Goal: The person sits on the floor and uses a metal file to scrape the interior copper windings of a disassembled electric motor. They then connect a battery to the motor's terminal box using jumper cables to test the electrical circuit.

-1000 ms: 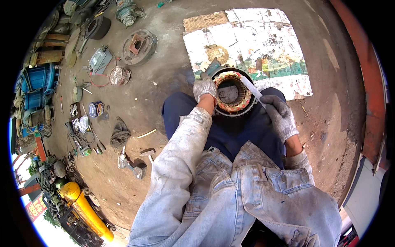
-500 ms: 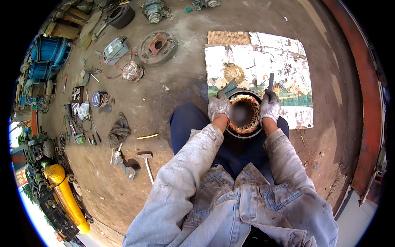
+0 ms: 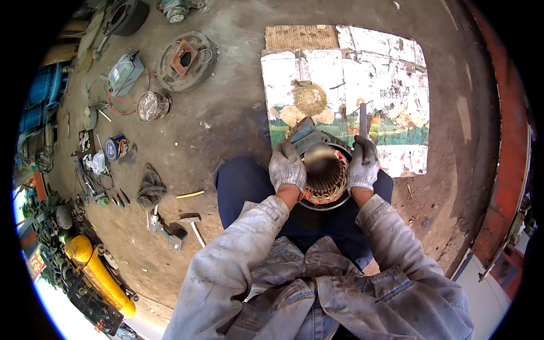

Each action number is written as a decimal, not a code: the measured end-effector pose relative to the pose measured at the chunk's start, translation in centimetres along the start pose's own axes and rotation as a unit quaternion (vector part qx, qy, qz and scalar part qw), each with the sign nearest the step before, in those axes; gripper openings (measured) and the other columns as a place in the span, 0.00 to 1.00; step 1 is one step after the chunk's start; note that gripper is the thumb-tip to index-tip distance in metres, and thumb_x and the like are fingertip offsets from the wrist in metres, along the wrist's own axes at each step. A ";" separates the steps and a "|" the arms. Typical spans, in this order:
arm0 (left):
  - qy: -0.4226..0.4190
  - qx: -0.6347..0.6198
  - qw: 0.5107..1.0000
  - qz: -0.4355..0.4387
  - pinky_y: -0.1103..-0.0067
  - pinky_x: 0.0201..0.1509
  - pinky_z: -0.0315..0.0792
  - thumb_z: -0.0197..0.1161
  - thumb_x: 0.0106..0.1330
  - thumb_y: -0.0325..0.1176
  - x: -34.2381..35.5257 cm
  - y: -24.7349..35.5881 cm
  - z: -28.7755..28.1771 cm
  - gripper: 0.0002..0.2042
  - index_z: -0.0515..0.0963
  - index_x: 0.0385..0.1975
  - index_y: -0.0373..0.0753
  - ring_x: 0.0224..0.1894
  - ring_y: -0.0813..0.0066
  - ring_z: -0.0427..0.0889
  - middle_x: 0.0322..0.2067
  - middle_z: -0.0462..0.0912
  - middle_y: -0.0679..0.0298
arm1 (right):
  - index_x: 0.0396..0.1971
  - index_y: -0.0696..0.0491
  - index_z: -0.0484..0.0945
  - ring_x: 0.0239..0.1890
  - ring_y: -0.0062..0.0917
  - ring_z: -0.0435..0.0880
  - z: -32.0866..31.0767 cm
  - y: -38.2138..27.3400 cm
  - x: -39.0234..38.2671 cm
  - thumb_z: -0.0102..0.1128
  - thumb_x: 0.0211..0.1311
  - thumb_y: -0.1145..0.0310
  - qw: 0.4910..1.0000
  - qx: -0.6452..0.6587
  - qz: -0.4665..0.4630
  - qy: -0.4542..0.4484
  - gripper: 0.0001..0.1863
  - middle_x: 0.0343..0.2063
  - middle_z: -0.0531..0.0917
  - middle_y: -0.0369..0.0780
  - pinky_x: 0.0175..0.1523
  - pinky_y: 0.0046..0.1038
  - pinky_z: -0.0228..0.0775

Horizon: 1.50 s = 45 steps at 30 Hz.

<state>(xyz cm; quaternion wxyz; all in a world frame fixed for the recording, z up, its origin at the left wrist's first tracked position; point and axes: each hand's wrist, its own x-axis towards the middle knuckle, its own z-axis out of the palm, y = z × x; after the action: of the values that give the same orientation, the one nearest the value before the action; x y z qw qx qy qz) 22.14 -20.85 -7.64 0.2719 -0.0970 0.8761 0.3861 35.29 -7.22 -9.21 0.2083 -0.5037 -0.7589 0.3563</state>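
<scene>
A dirty brown floor [image 3: 226, 79] is spreading around. The left grip [image 3: 288, 165] is clasping the round stator [image 3: 333, 187]; the right grip [image 3: 363, 163], at its other side, is holding a dark strip [image 3: 363, 120]. The stator is sitting over navy trousers [image 3: 243, 190]; cardboard [image 3: 385, 68] is lying beyond.

Stator [image 3: 330, 186] now more tilted
</scene>
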 end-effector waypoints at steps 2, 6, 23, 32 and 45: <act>-0.033 0.009 0.999 -0.020 0.64 0.57 0.74 0.48 0.78 0.48 -0.7 1.2 -0.6 0.24 0.80 0.56 0.32 0.52 0.43 0.84 0.49 0.85 0.43 | 0.47 0.58 0.84 0.48 0.42 0.85 -0.5 0.2 -0.3 0.52 0.73 0.70 1.000 -0.002 0.018 -0.007 0.13 0.44 0.86 0.49 0.57 0.40 0.75; -0.006 -0.010 1.000 0.008 0.67 0.57 0.75 0.52 0.79 0.41 -1.1 -0.1 -0.7 0.21 0.77 0.58 0.29 0.54 0.47 0.84 0.49 0.85 0.43 | 0.47 0.58 0.83 0.46 0.41 0.85 -1.0 -1.5 -0.7 0.52 0.74 0.70 0.996 0.019 0.070 -0.042 0.12 0.42 0.84 0.49 0.55 0.38 0.76; -0.035 -0.028 0.999 -0.008 0.68 0.55 0.76 0.49 0.80 0.34 -1.7 1.6 -0.9 0.19 0.75 0.61 0.27 0.46 0.55 0.85 0.46 0.86 0.45 | 0.46 0.59 0.82 0.44 0.39 0.85 -1.3 -2.0 -0.5 0.50 0.73 0.73 0.996 -0.007 0.071 -0.046 0.13 0.42 0.84 0.48 0.54 0.37 0.76; -0.026 0.012 0.999 -0.021 0.66 0.64 0.73 0.51 0.80 0.43 -1.6 2.3 -1.6 0.25 0.73 0.64 0.26 0.56 0.48 0.83 0.55 0.82 0.39 | 0.49 0.60 0.82 0.46 0.35 0.84 -0.8 -1.2 -0.7 0.50 0.75 0.69 0.993 0.037 0.105 -0.047 0.14 0.43 0.84 0.46 0.55 0.35 0.75; -0.035 0.015 0.999 -0.002 0.60 0.64 0.73 0.51 0.78 0.41 -1.8 1.3 -1.7 0.23 0.75 0.63 0.31 0.58 0.39 0.80 0.55 0.81 0.39 | 0.52 0.58 0.81 0.50 0.33 0.83 -1.7 -0.4 -0.9 0.47 0.77 0.69 0.989 -0.023 0.130 -0.061 0.15 0.47 0.83 0.45 0.57 0.34 0.75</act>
<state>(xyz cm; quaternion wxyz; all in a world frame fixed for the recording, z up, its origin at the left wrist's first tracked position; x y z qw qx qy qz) 22.48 -21.22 -4.88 0.3049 -0.0815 0.8714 0.3757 36.52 -7.55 -7.77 0.1020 -0.5802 -0.7062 0.3927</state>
